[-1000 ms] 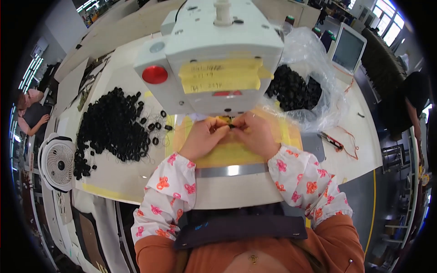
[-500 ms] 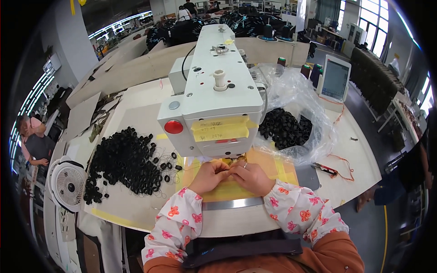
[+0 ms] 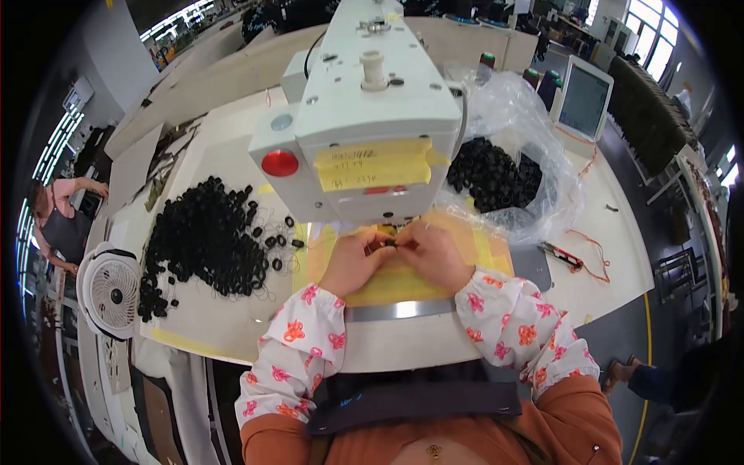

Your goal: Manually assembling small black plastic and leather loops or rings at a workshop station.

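Note:
My left hand (image 3: 354,260) and my right hand (image 3: 435,253) meet just in front of the sewing machine's head (image 3: 372,147). Between their pinched fingertips is a small black loop (image 3: 391,242), partly covered by the fingers. Below them lies a yellow-taped work plate (image 3: 395,283) with a metal strip at its front edge. To the left of my hands spreads a pile of small black loops (image 3: 205,240) with loose threads among them. More black loops (image 3: 492,177) fill a clear plastic bag (image 3: 518,108) on the right. The needle area is mostly hidden.
A white fan (image 3: 115,293) stands at the table's left edge. Snips with an orange cord (image 3: 563,256) lie on the right, below a tablet-like screen (image 3: 585,97) and thread spools (image 3: 548,87). A person (image 3: 62,221) works at far left; another's leg (image 3: 647,380) shows at right.
My fingertips have drawn slightly apart, and the black loop now shows between them. The whole view has tilted downward. The person at far left has stretched out an arm.

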Motion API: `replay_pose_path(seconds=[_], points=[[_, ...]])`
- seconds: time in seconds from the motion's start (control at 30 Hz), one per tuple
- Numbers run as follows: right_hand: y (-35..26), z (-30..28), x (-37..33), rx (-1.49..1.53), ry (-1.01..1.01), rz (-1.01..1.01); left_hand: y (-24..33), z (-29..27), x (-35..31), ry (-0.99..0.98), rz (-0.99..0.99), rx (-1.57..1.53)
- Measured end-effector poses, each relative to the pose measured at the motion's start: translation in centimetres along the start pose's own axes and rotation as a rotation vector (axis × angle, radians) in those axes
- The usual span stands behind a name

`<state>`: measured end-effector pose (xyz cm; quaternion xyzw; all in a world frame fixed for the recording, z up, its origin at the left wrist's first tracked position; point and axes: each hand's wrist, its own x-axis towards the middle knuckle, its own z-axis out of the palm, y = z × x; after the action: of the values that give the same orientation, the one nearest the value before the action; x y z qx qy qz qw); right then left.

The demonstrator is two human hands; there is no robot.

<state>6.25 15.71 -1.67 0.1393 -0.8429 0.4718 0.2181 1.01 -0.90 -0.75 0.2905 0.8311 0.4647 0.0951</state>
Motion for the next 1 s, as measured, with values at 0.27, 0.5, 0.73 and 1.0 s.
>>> replay_pose_path(seconds=[0.27, 0.5, 0.73, 1.0], points=[[0.7, 0.1, 0.8, -0.03, 0.017, 0.152, -1.1, 1.0, 1.2, 0.155, 0.059, 0.185], [1.3, -0.1, 0.7, -0.109, 0.096, 0.122, -0.3, 1.7, 1.7, 0.16, 0.008, 0.271], [1.1, -0.3, 1.3, -0.096, 0.095, 0.129, -1.2, 1.8, 2.0, 0.192, -0.002, 0.241], [0.7, -0.5, 1.3, -0.128, 0.101, 0.153, -1.6, 1.9, 2.2, 0.222, -0.008, 0.191]])
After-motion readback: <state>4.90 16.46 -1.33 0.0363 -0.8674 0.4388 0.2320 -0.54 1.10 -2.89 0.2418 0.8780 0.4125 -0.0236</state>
